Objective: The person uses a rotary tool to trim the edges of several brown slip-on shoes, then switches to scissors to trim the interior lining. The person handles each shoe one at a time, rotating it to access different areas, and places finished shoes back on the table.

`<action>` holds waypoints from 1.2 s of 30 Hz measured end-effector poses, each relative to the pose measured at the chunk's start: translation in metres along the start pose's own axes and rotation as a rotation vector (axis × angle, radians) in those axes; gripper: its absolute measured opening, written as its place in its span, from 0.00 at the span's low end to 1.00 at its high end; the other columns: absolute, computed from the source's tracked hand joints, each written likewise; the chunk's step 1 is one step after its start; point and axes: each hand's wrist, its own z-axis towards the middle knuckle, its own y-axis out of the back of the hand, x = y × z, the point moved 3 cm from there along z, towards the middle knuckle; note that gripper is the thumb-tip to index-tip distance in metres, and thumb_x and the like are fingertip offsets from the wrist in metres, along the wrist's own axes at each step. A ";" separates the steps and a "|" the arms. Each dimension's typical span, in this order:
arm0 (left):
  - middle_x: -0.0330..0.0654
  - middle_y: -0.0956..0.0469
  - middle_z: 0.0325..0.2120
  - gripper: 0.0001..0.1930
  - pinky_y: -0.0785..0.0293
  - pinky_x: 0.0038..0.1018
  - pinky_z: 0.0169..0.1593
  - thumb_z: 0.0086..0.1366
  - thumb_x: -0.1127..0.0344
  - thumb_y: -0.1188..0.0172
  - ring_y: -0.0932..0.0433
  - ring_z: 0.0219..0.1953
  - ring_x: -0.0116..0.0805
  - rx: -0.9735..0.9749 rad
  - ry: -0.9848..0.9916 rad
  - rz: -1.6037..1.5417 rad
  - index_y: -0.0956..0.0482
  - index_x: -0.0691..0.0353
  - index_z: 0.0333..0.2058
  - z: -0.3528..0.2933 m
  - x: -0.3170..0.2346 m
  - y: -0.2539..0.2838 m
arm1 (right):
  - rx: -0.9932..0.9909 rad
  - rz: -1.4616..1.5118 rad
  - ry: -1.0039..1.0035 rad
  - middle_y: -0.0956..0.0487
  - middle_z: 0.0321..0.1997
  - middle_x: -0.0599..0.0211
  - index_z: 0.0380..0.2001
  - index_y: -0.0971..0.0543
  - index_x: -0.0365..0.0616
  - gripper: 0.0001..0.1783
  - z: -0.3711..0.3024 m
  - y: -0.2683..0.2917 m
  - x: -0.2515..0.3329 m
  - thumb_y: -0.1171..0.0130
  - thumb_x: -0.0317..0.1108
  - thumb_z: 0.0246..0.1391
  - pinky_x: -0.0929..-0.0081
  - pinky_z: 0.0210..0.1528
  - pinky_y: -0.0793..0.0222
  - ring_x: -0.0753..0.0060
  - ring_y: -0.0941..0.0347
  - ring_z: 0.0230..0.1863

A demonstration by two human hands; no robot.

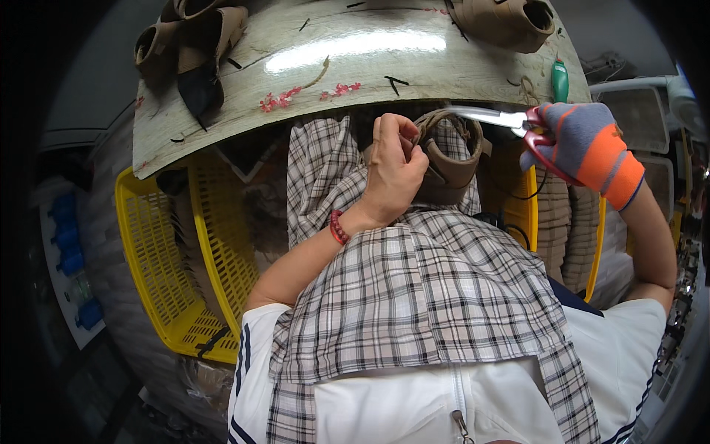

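Note:
A brown shoe upper (452, 180) rests on my lap against the plaid apron (384, 288), its round opening tilted up and a cord-like trim along the rim. My bare left hand (393, 166) is closed at the upper's left edge, fingers curled and pinching there; the exact grip is partly hidden by the fingers. In my right hand (588, 144), which wears a grey and orange glove, is a pair of scissors (512, 120) with red handles. Their silver blades point left, just above the upper's opening.
The pale wood-patterned table (244, 111) curves ahead of me, strewn with dark scraps. More brown uppers (211, 44) lie at its far left, another (510, 26) at far right. A green-handled tool (560, 81) lies near the right edge. Yellow baskets (151, 274) holding brown pieces flank me.

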 end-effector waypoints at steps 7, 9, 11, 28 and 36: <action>0.43 0.30 0.42 0.23 0.30 0.17 0.26 0.59 0.80 0.52 0.30 0.27 0.18 0.047 -0.049 0.055 0.32 0.64 0.55 0.010 -0.006 0.022 | -0.005 1.303 -0.194 0.21 0.28 0.74 0.44 0.22 0.39 0.20 0.026 -0.127 -0.012 0.37 0.44 0.56 0.83 0.26 0.36 0.84 0.32 0.23; 0.43 0.29 0.42 0.22 0.30 0.17 0.26 0.59 0.80 0.52 0.29 0.26 0.18 0.024 -0.035 0.056 0.30 0.65 0.53 0.013 -0.003 0.032 | 0.049 1.624 -0.221 0.23 0.25 0.76 0.44 0.22 0.40 0.21 0.039 -0.131 0.019 0.39 0.46 0.57 0.85 0.23 0.40 0.86 0.35 0.20; 0.43 0.28 0.41 0.21 0.30 0.17 0.26 0.59 0.81 0.53 0.30 0.23 0.17 -0.036 -0.040 0.077 0.28 0.66 0.52 0.015 -0.006 0.043 | 0.002 1.771 -0.335 0.27 0.21 0.78 0.42 0.21 0.40 0.22 0.048 -0.115 0.053 0.36 0.47 0.54 0.83 0.20 0.40 0.84 0.35 0.17; 0.52 0.22 0.36 0.15 0.23 0.35 0.38 0.55 0.80 0.50 0.20 0.36 0.49 -0.502 -0.398 0.861 0.24 0.65 0.41 -0.016 -0.004 0.155 | -0.131 2.216 0.017 0.25 0.33 0.71 0.46 0.29 0.41 0.22 0.098 -0.123 0.110 0.34 0.22 0.48 0.76 0.32 0.28 0.76 0.26 0.29; 0.39 0.26 0.53 0.21 0.26 0.26 0.53 0.70 0.63 0.47 0.25 0.53 0.27 0.065 0.441 -0.607 0.35 0.60 0.60 -0.035 0.012 0.161 | -0.152 2.055 0.384 0.24 0.29 0.70 0.42 0.28 0.39 0.17 0.071 -0.040 0.181 0.36 0.26 0.50 0.79 0.22 0.36 0.80 0.32 0.24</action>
